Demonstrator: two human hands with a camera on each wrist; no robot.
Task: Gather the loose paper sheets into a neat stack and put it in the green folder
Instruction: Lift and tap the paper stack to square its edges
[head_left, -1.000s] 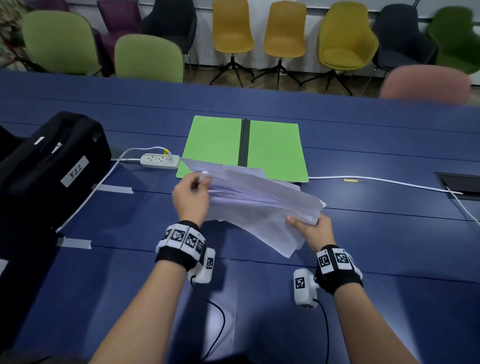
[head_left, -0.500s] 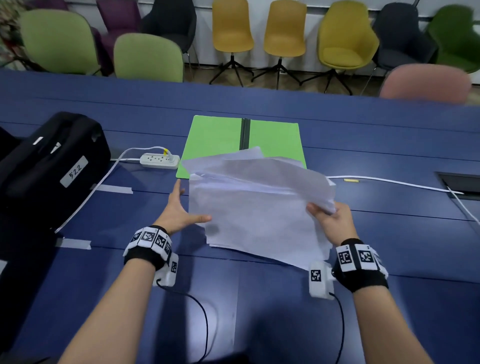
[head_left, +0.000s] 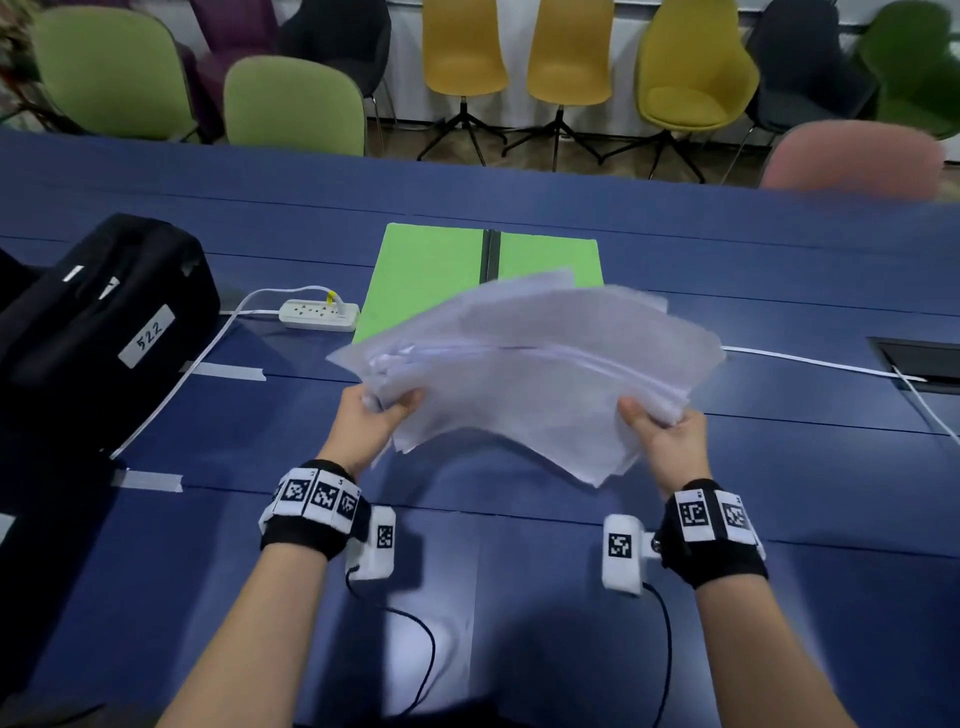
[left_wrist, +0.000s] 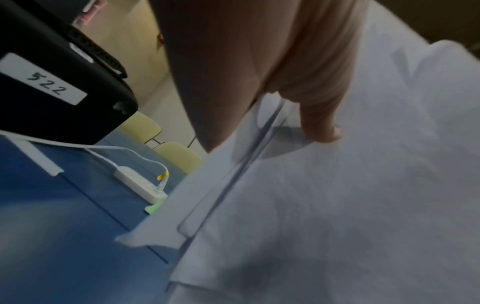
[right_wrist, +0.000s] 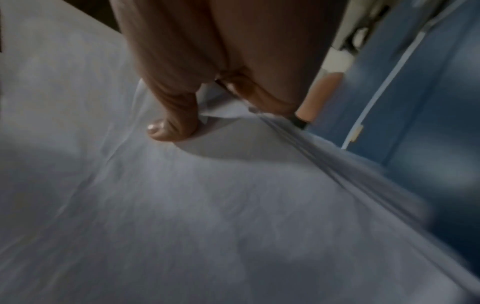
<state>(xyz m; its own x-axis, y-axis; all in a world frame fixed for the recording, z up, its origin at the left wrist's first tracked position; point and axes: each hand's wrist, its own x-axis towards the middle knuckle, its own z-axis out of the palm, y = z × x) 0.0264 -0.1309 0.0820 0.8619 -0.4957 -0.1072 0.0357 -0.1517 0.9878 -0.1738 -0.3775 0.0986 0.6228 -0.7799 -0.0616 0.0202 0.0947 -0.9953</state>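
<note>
A ragged bundle of white paper sheets (head_left: 535, 374) hangs in the air above the blue table (head_left: 779, 467), its edges uneven. My left hand (head_left: 376, 410) grips the bundle's left edge, thumb on top. My right hand (head_left: 657, 423) grips the right edge the same way. In the left wrist view my thumb presses on the sheets (left_wrist: 337, 205); in the right wrist view my thumb lies on the paper (right_wrist: 207, 205) with fingers curled under. The green folder (head_left: 431, 270) lies open and flat behind the bundle, which hides its near part.
A black case (head_left: 98, 322) labelled 522 sits at the left. A white power strip (head_left: 318, 314) lies beside the folder, and a white cable (head_left: 810, 359) runs right toward a table hatch (head_left: 919, 358). Coloured chairs (head_left: 462, 47) line the far side.
The left hand, flat and apart from the sheets half a second ago, now grips the bundle's left edge. Both hands have lifted the bundle off the table.
</note>
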